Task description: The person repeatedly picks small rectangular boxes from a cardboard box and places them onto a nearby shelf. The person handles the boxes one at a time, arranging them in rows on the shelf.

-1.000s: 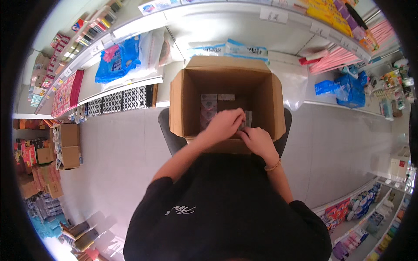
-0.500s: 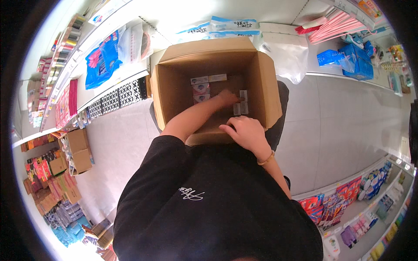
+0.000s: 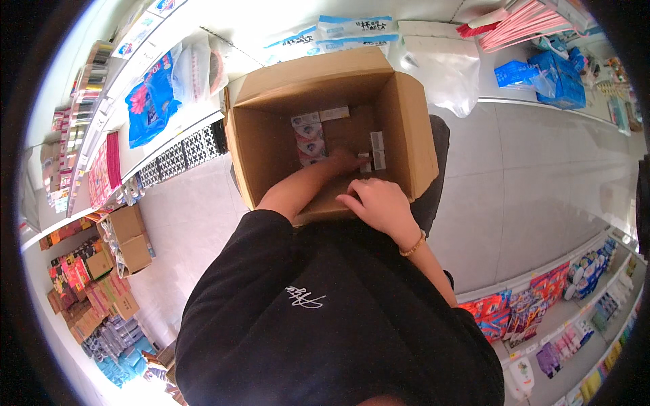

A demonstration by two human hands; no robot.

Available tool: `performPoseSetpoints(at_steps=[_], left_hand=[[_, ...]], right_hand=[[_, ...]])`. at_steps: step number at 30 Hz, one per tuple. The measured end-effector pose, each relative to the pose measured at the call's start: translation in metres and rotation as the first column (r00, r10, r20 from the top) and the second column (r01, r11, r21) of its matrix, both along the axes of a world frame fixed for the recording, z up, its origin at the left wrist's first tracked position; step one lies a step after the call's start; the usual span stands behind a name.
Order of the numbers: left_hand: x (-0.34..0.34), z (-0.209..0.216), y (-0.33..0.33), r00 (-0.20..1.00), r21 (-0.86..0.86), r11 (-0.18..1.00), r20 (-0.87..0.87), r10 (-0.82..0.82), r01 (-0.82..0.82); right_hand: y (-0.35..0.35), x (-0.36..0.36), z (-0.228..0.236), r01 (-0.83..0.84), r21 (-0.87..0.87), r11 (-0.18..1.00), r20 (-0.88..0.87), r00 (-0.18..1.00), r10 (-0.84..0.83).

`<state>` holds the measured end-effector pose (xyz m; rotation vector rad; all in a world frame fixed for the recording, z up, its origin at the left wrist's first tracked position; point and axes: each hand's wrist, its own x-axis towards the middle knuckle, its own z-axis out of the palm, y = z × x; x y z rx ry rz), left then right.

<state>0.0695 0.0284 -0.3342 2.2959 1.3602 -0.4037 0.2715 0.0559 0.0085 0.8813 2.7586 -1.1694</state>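
Note:
An open cardboard carton [image 3: 254,145] stands in front of me, with small boxes on its bottom. My left hand [image 3: 345,161] reaches deep inside, its fingers closed at a small white box [image 3: 364,163]; shadow partly hides the grip. To the right of that box, two more white boxes [image 3: 378,150] lie end to end along the carton's right wall. Left of the hand is a column of white-and-pink boxes [image 3: 311,141], with a pale box [image 3: 334,113] at its far end. My right hand [image 3: 379,203] is at the carton's near right edge, empty, thumb and fingers apart.
The carton rests on a dark support [image 3: 433,183]. Beyond it, a shelf holds blue-and-white packs [image 3: 355,28] and a clear plastic bag [image 3: 443,74]. Stocked shelves [image 3: 542,298] are at the lower right. Another carton [image 3: 128,237] stands on the left.
My left hand has drawn slightly nearer and its fingers are now at the small white box. That box sits a little further from the right-hand pair. My right hand stays at the edge.

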Motion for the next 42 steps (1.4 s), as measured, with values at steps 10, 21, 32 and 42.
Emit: performPoseSetpoints(at_steps=[10,21,32,42], left_hand=[[-0.002,0.060,0.030,0.998,0.003,0.999,-0.051,-0.048,0.049],[-0.044,0.360,-0.012,0.911,0.118,0.949,0.334,0.240,-0.293],[-0.059,0.400,-0.095,0.656,0.129,0.817,0.671,0.345,-0.562],[-0.043,0.392,-0.087,0.150,-0.287,0.645,0.832,0.535,-0.708]], right_hand=[[0.000,-0.002,-0.001,0.073,0.010,0.997,-0.037,0.997,-0.073],[0.018,-0.023,0.013,0.243,0.103,0.965,-0.352,0.916,-0.193],[0.050,-0.033,0.031,-0.042,-0.069,0.997,-0.437,0.899,0.007],[0.052,-0.032,0.050,0.004,-0.247,0.969,-0.697,0.694,-0.180]])
